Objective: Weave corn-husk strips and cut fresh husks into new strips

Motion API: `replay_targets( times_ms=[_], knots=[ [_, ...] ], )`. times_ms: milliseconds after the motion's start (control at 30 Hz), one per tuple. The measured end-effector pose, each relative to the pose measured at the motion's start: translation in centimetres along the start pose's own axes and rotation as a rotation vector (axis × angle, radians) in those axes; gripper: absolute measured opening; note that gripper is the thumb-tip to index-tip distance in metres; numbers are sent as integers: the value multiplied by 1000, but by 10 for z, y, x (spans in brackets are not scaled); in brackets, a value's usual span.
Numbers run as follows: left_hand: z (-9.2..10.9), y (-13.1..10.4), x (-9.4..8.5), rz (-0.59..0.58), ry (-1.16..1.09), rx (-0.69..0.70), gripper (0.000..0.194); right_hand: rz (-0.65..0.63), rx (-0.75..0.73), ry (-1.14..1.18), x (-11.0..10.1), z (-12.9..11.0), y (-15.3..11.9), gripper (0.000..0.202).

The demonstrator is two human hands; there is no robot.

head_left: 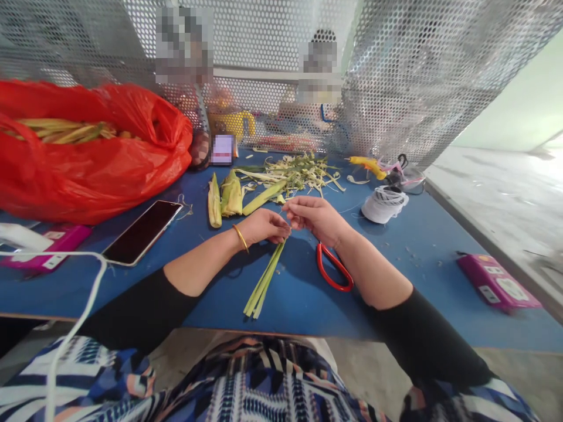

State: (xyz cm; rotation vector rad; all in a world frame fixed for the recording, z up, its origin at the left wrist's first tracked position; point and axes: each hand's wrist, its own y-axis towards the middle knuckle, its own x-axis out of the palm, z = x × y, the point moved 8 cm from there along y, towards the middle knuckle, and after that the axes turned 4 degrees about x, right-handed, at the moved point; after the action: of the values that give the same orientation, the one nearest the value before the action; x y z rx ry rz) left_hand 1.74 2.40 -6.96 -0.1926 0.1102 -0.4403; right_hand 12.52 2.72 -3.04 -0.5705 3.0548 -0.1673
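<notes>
My left hand (269, 227), with a gold bangle at the wrist, is closed on the upper end of a small bundle of green plant strips (264, 282). The strips hang down toward the table's front edge. Close beside it, my right hand (311, 215) is closed in a pinch; what it holds is too small to make out. Below my right wrist lie red-handled scissors (335, 271), their blades hidden. A ball of white thread (383, 205) sits to the right, a fine strand trailing from it toward my right hand.
Ahead lie corn-husk-like pieces (231, 194) and a heap of shredded plant scraps (303, 170). A red plastic bag (132, 170) bulges at left, near a phone (143, 233). Purple packs (497, 282) rest at both sides. A perforated metal screen (272, 35) stands behind; people sit beyond it.
</notes>
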Motion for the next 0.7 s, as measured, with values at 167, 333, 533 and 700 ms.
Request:
replay_targets(
  times_ms=[167, 333, 533, 700],
  knots=[
    [-2, 2, -2, -22, -11, -28, 20, 16, -125, -347, -7, 1, 7, 6],
    [-3, 2, -2, -3, 2, -60, 20, 35, -197, -591, 0, -1, 6, 9],
    [-2, 1, -2, -15, -2, -58, 26, 56, -194, -556, 2, -2, 6, 13],
    [-1, -1, -3, -20, -37, -61, 34, 124, -13, -233, -6, 17, 11, 12]
  ],
)
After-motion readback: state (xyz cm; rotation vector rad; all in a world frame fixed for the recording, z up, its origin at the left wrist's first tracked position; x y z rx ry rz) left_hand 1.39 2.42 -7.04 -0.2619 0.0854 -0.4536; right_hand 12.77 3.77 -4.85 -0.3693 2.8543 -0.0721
